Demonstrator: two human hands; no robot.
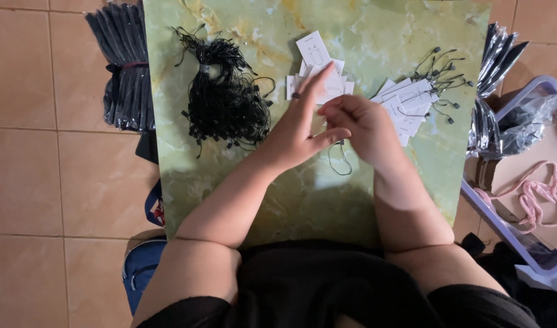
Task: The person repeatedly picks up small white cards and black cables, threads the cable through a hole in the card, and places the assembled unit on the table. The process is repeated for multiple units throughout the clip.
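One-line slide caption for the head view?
Both hands, left hand and right hand, work a black string loop between white tags and strung tags.

Lying on tan floor tiles (41, 182) left of a green marbled tabletop (375, 36): a banded bundle of black packets (127, 73), with a blue bag (138, 273) sitting lower down beside the same edge. Leaning and stacking at the right edge: glossy clear-wrapped dark packs (486, 127). Standing on the floor just beyond these: a pale plastic tub (503, 234), holding a crumpled clear bag (530, 115), brown cardboard (536, 159) and a coiled pink cord (533, 197).
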